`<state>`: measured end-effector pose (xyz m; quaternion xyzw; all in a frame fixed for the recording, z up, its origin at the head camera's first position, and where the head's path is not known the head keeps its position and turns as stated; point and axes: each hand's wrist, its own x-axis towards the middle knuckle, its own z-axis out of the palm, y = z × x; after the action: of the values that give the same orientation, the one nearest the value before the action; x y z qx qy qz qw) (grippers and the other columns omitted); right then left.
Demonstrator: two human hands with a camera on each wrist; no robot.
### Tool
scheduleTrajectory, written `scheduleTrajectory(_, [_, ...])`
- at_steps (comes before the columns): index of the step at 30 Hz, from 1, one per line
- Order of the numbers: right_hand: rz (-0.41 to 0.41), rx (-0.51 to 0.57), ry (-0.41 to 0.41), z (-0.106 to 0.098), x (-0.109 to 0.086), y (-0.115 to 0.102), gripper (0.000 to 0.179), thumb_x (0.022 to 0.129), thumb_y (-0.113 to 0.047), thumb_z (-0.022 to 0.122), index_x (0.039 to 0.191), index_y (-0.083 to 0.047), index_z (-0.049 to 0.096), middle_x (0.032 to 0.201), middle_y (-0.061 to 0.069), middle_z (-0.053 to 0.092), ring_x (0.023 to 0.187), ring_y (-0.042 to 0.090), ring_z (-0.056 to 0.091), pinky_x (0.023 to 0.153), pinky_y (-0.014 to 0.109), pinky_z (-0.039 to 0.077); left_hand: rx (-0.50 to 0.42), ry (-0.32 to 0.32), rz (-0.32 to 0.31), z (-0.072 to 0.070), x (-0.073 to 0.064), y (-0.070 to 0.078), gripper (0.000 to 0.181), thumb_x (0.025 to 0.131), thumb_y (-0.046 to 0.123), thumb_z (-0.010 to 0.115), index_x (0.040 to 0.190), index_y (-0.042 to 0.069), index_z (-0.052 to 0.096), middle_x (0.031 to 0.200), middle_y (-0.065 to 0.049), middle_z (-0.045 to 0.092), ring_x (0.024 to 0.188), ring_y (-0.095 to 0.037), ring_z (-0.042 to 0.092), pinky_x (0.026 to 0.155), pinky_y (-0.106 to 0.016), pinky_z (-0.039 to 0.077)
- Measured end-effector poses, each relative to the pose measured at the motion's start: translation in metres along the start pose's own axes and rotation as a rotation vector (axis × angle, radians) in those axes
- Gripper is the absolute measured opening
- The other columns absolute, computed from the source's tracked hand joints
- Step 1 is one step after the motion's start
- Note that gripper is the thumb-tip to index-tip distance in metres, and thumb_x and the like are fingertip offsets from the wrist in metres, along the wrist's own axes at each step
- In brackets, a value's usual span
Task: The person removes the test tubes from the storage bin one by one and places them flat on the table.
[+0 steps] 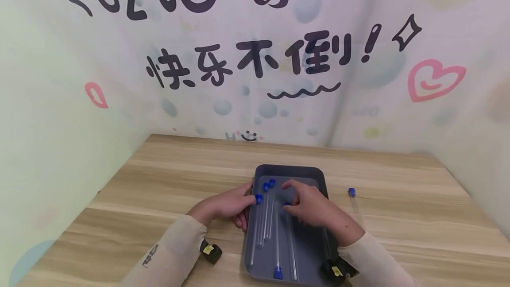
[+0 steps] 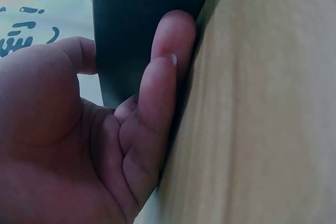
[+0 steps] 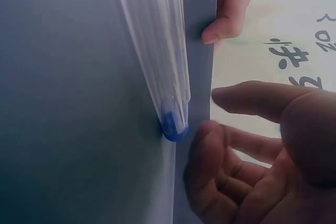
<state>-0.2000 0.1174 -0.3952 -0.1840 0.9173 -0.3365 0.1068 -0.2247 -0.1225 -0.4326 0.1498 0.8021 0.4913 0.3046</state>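
Here in front of me, clear tubes with blue caps [image 1: 263, 218] lie lengthwise in a dark grey tray [image 1: 288, 170]: three close together along its left side, caps at the far end, and another nearer the middle, cap [image 1: 277, 273] toward me. One more beside that has its cap partly covered by the right hand [image 1: 312, 205]. That hand hangs over the tray, thumb and forefinger parted, nothing between them; the right wrist view shows the same gap. My left hand [image 1: 229, 203] grips the tray's left wall, thumb at the rim, fingers against the outside. Moving outward, a separate tube [image 1: 355, 203] lies on the tabletop [image 1: 402, 194] right of the tray, its near end hidden behind the right forearm. Pale sleeves [image 1: 167, 251] on both arms, and behind it all a white backdrop [image 1: 223, 96] with black lettering and a pink heart [image 1: 436, 81].
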Motion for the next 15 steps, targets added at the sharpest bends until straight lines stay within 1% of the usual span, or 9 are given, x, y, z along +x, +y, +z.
scheduleTrajectory(6, [0.011, 0.002, -0.044, 0.004, 0.0007, 0.0035, 0.051, 0.085, -0.011, 0.069, 0.132, -0.008, 0.049, 0.065, 0.004, 0.057, 0.044, 0.016, 0.056, 0.04, 0.029, 0.048, -0.005, 0.0, 0.002, -0.0004, 0.0, -0.001, 0.063, 0.097, 0.025, 0.039, 0.154, 0.018, 0.011, 0.065, -0.016, 0.066, 0.052, -0.022, 0.066, 0.045, -0.027, 0.052])
scheduleTrajectory(12, [0.019, 0.054, -0.128, 0.0071, 0.0012, 0.0052, 0.061, 0.085, -0.011, 0.07, 0.139, -0.009, 0.042, 0.068, 0.005, 0.059, 0.046, 0.017, 0.059, 0.04, 0.031, 0.05, -0.01, -0.006, -0.003, -0.0007, 0.001, -0.002, 0.064, 0.097, 0.025, 0.039, 0.154, 0.02, 0.01, 0.066, -0.016, 0.067, 0.052, -0.023, 0.066, 0.046, -0.027, 0.053])
scheduleTrajectory(15, [0.01, 0.071, -0.153, 0.0086, 0.0016, 0.0054, 0.066, 0.085, -0.011, 0.07, 0.142, -0.01, 0.038, 0.068, 0.006, 0.06, 0.046, 0.018, 0.059, 0.04, 0.032, 0.051, -0.016, -0.011, -0.007, -0.0012, 0.0015, -0.0021, 0.064, 0.097, 0.025, 0.039, 0.154, 0.02, 0.01, 0.066, -0.016, 0.066, 0.053, -0.023, 0.066, 0.046, -0.027, 0.053])
